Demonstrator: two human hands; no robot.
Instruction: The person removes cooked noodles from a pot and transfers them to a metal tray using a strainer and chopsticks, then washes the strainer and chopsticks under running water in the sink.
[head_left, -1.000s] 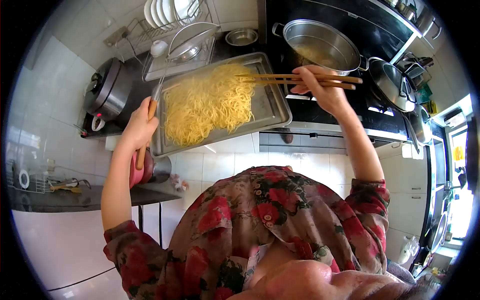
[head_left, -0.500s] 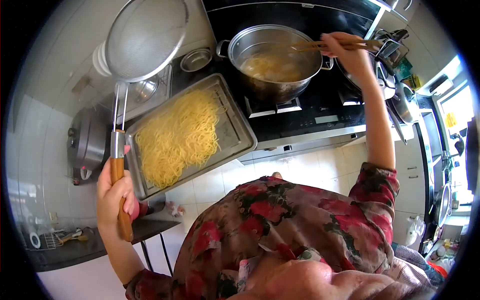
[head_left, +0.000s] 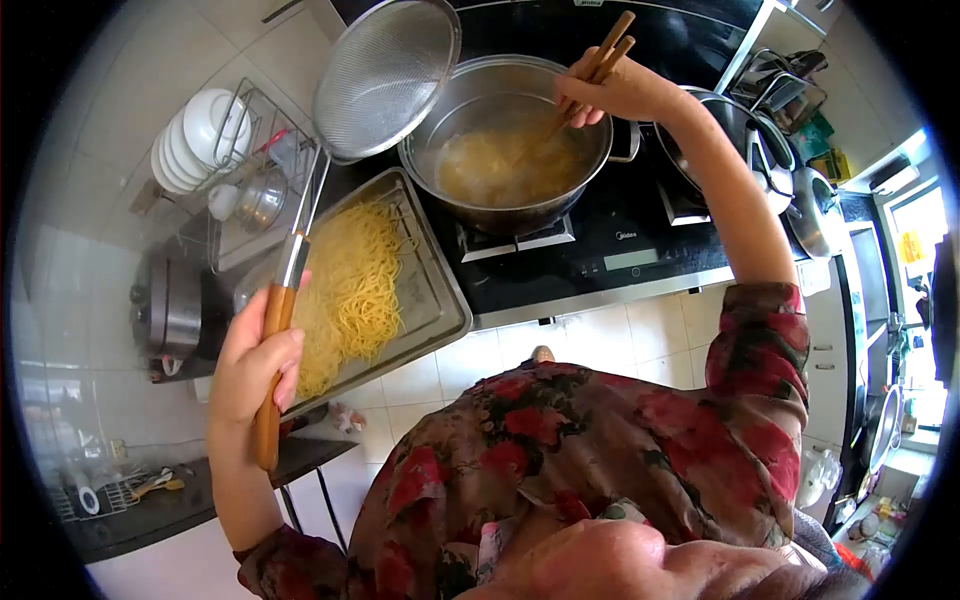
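Note:
My left hand (head_left: pixel 256 358) is closed round the wooden handle of a strainer (head_left: pixel 386 78), whose round mesh is raised beside the pot's left rim. Below the strainer, yellow noodles (head_left: pixel 360 285) lie heaped on a metal tray (head_left: pixel 437 310). With my right hand (head_left: pixel 612 92) I grip long wooden chopsticks (head_left: pixel 603 62) over the right side of a large steel pot (head_left: pixel 510 212). Their lower ends reach down into the pot, where steam blurs the tips. Yellowish noodles (head_left: pixel 500 175) show in the pot's cloudy liquid.
A lidded pan (head_left: pixel 735 135) stands on the stove's right side. White plates (head_left: pixel 217 125) fill a wire rack at the upper left, with a metal bowl (head_left: pixel 262 198) below. A dark cooker (head_left: pixel 168 305) stands at the left. The stove's front edge (head_left: pixel 600 303) runs before me.
The strainer has swung from low over the tray up to the pot's left side. My right hand has moved from the tray to the pot, and the chopsticks now point down into it.

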